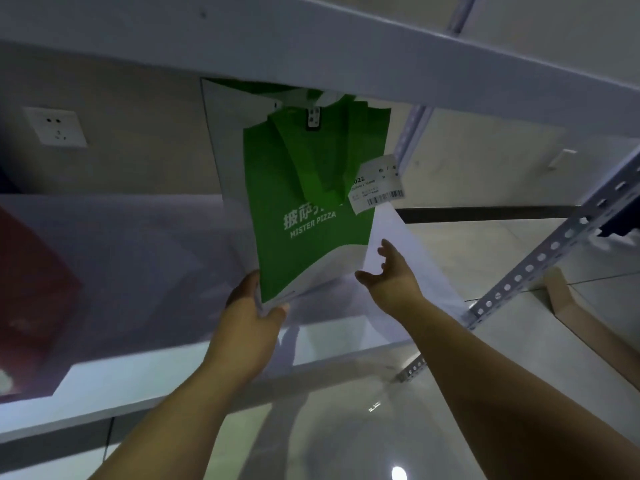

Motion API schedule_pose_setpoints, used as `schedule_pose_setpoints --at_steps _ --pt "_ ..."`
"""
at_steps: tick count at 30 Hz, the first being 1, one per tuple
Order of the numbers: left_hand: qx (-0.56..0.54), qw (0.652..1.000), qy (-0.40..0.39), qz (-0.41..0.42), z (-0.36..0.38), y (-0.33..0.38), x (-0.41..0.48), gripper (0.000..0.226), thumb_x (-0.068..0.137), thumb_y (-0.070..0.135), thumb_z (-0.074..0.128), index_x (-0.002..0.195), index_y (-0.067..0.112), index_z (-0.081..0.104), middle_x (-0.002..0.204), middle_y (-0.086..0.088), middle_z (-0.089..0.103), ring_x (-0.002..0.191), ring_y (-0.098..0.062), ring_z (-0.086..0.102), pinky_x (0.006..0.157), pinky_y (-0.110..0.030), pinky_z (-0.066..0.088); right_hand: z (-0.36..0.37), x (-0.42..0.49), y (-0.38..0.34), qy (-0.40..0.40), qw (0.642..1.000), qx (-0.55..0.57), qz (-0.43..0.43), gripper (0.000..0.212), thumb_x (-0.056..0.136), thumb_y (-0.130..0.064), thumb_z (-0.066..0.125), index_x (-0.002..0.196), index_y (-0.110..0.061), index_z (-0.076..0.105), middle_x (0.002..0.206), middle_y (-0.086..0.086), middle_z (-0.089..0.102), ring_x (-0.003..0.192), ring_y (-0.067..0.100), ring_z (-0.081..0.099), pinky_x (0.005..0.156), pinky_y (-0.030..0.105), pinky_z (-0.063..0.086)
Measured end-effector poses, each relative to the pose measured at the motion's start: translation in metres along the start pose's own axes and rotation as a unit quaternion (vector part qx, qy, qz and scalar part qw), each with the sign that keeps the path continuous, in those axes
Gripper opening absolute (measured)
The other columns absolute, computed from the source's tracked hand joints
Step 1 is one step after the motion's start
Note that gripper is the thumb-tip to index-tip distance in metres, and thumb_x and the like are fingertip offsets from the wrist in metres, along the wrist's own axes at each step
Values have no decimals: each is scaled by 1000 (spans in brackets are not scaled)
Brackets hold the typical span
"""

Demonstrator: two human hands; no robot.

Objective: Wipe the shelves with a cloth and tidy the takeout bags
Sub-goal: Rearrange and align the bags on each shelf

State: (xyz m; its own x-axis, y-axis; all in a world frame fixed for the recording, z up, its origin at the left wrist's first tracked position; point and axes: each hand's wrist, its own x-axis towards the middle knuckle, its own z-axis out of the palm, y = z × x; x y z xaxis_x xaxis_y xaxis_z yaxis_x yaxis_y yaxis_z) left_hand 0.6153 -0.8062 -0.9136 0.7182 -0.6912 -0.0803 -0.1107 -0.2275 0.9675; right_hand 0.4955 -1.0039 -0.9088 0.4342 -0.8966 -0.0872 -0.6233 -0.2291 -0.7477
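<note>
The left hand (256, 306), at lower centre of the frame, pinches the lower corner of a flat green-and-white takeout bag printed "MISTER PIZZA" (311, 202), with the thumb on the front and the fingers behind. The right hand (388, 275), just right of it, is released: its fingers are spread and only loosely bent, grasping nothing. It sits against a white panel (398, 233) that shows from behind the bag's right edge. I cannot tell whether that panel is part of the same bag or a second one.

The bag runs from the hands up toward the top centre of the frame, where its green handles disappear under the upper white shelf board (311, 46). A white printed receipt slip with a barcode (377, 183) is fixed at its right side. The bag is over the lower white shelf (156, 368), but whether it is lying on the shelf or lifted off it is unclear.

At the left edge a dark red bag (31, 289) rests on the same shelf. A white wall socket (55, 126) is at upper left, a perforated grey metal upright (554, 244) at right, and a strip of brown cardboard (568, 299) lies on the floor beyond it.

This looks like the bag-tidying part of the task, with one bag in hand and the red one apparently not yet dealt with. No cloth is in view, so the wiping cannot be judged.
</note>
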Motion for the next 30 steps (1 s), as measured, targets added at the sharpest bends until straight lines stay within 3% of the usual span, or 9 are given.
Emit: schedule_pose_setpoints --at_steps 5,9,11,15,18,21,24,26,30 --pt "-14 1000 -8 -12 -2 -2 7 48 90 14 57 129 37 42 98 24 45 75 17 39 46 1 36 7 8 -8 -28 997 76 -12 45 84 -9 66 125 -18 49 117 0 57 112 27 52 85 31 43" --pt "-25 1000 -5 -14 -14 -1 1 42 90 13 58 119 38 40 91 31 46 67 17 48 44 -1 36 10 -12 -10 -8 994 113 -8 34 83 -7 67 114 -14 54 113 4 62 100 23 59 84 30 48" --pt "-28 1000 9 -10 -22 0 -4 38 89 11 59 113 33 39 89 27 48 60 25 48 42 -1 36 14 -29 -11 -1 994 112 -11 33 83 -8 66 114 -14 55 108 4 64 96 23 60 77 26 47" --pt "-11 999 42 -22 -40 -6 -18 33 90 17 58 105 32 33 88 29 45 60 19 46 46 -5 34 22 -69 -13 -21 991 133 -5 36 85 -9 64 119 -13 53 112 4 64 101 24 61 90 38 50" --pt "17 998 52 -34 -56 -13 -30 36 90 20 58 109 32 30 89 29 43 65 15 40 54 -12 32 27 -96 -13 -38 990 135 -24 33 86 -10 61 119 -13 57 111 3 65 102 20 60 81 29 48" --pt "37 997 64 -22 -68 -17 -42 37 89 19 59 112 29 32 94 21 46 69 17 40 59 -10 32 33 -118 -15 -56 987 147 -37 33 87 -10 60 120 -15 59 112 1 65 105 18 59 85 30 48" --pt "54 996 73 -27 -77 -19 -53 42 89 19 59 123 21 33 88 24 48 60 18 46 56 -8 31 40 -131 -17 -76 984 154 -45 36 87 -9 60 122 -17 58 113 -1 65 106 16 58 76 20 45" --pt "65 994 83 -29 -81 -19 -59 43 90 19 59 124 19 32 95 21 48 58 24 47 51 -4 29 43 -136 -20 -85 982 165 -47 38 87 -9 61 124 -19 57 114 -3 64 108 15 57 75 18 44" --pt "80 989 119 -26 -93 -15 -67 42 89 20 59 123 19 35 104 16 45 68 8 46 52 -8 31 51 -139 -26 -110 977 178 -47 41 87 -9 61 126 -20 55 117 -3 63 111 15 56 86 26 44"
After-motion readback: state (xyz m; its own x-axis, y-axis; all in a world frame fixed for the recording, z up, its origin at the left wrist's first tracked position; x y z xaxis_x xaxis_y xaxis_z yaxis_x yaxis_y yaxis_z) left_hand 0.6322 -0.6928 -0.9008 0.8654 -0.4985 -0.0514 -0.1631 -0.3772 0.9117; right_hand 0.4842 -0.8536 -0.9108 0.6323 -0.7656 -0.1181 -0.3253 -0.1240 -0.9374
